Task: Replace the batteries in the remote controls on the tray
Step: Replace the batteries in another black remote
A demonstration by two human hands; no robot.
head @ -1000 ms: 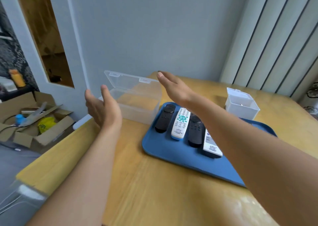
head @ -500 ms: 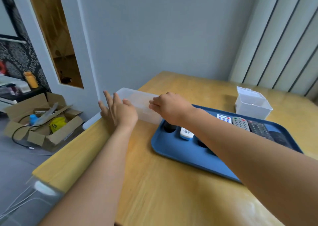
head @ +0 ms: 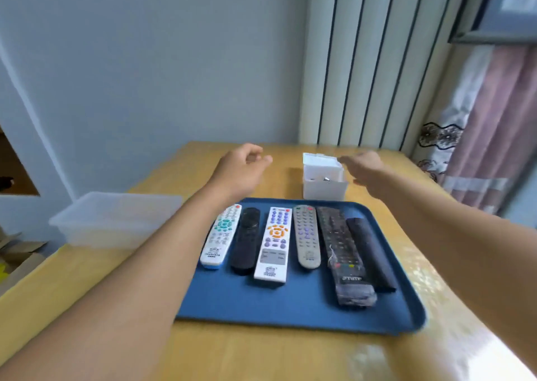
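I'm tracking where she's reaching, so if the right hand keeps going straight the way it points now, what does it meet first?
Most likely the small white box behind the blue tray: the right hand points leftward at its open lid, fingertips almost there. Whether they already touch is unclear.

We see a dark blue plastic tray on a honey-yellow wooden table. On it, from our left: a white remote with teal buttons, a plain black remote, a white remote with orange and purple buttons, a grey remote with lilac buttons, and two black remotes. Beyond stands a small white plastic box; at left, a frosted translucent container.
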